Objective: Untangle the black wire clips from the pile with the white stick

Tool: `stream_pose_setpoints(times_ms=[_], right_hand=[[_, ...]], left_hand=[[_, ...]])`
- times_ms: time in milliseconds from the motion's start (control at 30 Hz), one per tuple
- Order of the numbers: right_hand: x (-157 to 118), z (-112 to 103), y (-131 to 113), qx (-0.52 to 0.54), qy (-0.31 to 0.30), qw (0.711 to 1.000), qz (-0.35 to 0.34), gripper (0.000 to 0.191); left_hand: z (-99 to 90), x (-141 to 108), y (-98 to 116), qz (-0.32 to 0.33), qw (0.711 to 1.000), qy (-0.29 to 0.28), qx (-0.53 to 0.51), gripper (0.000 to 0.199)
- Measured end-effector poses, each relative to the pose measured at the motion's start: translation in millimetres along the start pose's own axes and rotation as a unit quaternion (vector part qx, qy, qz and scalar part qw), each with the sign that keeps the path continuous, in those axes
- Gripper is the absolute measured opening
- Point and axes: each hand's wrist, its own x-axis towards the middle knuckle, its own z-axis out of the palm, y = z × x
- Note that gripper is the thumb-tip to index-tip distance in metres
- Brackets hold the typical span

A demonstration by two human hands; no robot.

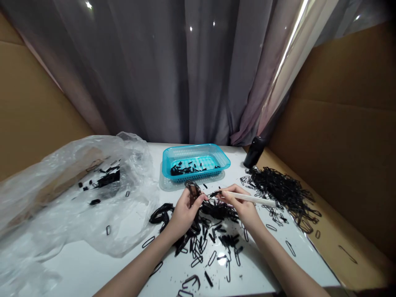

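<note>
My left hand (187, 210) is closed around a bunch of dark loops (193, 189), its thumb and finger pinched near a small dark piece. Facing it, my right hand (243, 202) holds a white stick-like tool (250, 199), with a small black piece (215, 193) at its left end. The two hands' fingertips are close together. Below them a pile of black pieces and loops (218, 211) spreads over the white table (241, 272). Behind the hands stands a blue basket (226, 161) with small black pieces inside.
A clear plastic bag (77, 222) with black pieces covers the left side. At the right lies a heap of black loops (278, 187), with a black cylinder (254, 152) behind it. Cardboard walls (346, 144) flank the table, and a grey curtain (148, 74) hangs behind.
</note>
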Motion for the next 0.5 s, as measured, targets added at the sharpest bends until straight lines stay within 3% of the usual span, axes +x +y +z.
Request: stream_pose_setpoints(times_ms=[233, 400, 500], right_hand=[[-8, 9, 1, -0.002, 0.003, 1.000, -0.021, 0.023], [-11, 10, 6, -0.054, -0.013, 0.997, -0.061, 0.019], [-12, 11, 4, -0.101, -0.023, 0.990, -0.093, 0.017]], left_hand=[[0.9, 5, -13, -0.052, 0.996, 0.042, -0.052, 0.037], [1.4, 7, -8, -0.065, 0.997, -0.015, -0.046, 0.024], [0.4, 8, -5, -0.073, 0.997, -0.006, -0.037, 0.024]])
